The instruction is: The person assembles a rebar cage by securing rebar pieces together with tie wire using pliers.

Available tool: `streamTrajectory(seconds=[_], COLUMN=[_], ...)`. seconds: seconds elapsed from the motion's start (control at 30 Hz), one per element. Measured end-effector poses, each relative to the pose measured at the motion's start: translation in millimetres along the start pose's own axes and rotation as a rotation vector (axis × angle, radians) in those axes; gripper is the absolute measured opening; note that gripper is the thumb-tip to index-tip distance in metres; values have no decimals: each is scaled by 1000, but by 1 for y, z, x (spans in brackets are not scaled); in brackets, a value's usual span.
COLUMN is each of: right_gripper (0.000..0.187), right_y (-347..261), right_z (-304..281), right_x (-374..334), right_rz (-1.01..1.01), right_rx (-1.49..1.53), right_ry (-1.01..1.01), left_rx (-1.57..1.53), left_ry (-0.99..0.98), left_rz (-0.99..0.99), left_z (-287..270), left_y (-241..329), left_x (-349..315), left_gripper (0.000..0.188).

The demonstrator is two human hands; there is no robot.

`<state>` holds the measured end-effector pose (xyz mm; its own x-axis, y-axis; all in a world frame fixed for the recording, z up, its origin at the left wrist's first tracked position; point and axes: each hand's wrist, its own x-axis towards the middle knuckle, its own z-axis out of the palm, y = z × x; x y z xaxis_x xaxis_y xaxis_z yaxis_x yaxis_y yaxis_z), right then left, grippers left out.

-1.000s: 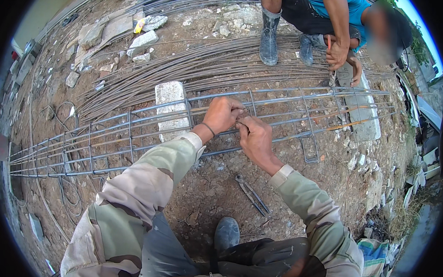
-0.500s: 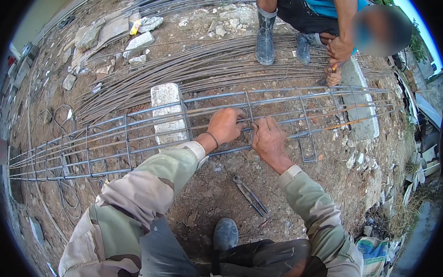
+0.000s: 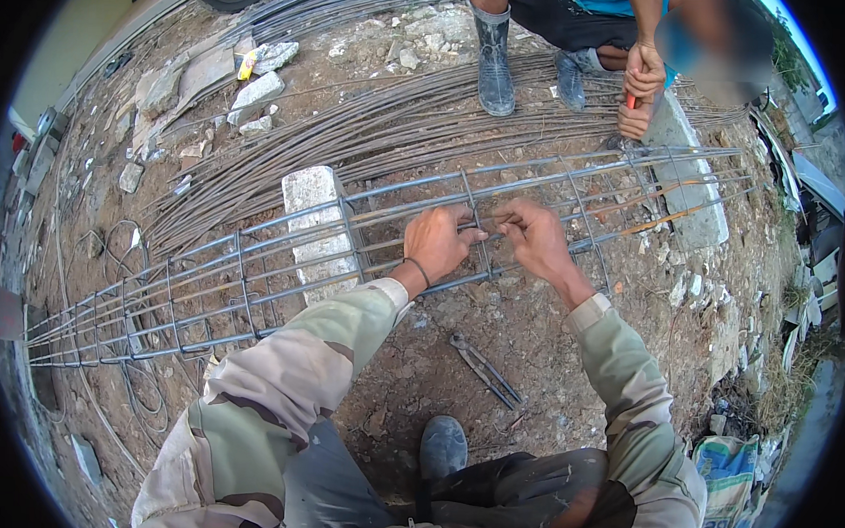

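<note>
A long cage of steel reinforcing bars [image 3: 396, 212] with square wire stirrups crosses in front of me, rising to the right. At one stirrup [image 3: 476, 224] near the middle, my left hand [image 3: 438, 238] is closed, thumb and fingers pinched beside the bars. Just right of that stirrup my right hand [image 3: 539, 238] is closed too, its fingertips pressed together near the same joint. Whatever either pinch holds is too small or hidden to name. Pincers [image 3: 486, 370] with long handles lie on the dirt below the cage.
A concrete block [image 3: 315, 190] supports the cage's middle, and another block [image 3: 680, 147] its right end. There a co-worker's hands [image 3: 641, 90] grip a red-handled tool. Loose bars [image 3: 352, 136] lie behind. My boot [image 3: 442, 446] stands close; a sack [image 3: 724, 479] lies lower right.
My right hand has drawn a little right and up from the stirrup, turning at the wrist. My left hand stays beside it. The co-worker's hands have shifted on the tool. The whole view has tilted slightly.
</note>
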<state>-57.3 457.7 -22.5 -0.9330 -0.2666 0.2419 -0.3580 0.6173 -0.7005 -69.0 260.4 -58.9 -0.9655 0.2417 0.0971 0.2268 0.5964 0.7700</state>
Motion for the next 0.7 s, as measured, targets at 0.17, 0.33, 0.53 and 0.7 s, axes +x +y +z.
streamTrajectory(seconds=[0.17,0.33,0.53,0.7], right_gripper=[17,13,9,10], right_y=[4,3,16,14], right_z=[15,13,9,-3], right_x=[21,32,-1,-5], right_rz=[240,21,-7,-317], right_rx=[163,-82,109,-335], right_ry=[-16,30,109,10], left_rx=[60,5,270,38], left_ry=[-4,73,99,106], left_rz=[23,164,166,230], left_z=[-2,10,12,6], left_y=[10,-9,3,1], left_x=[0,-2,-9,-4], left_gripper=[30,32,29,21])
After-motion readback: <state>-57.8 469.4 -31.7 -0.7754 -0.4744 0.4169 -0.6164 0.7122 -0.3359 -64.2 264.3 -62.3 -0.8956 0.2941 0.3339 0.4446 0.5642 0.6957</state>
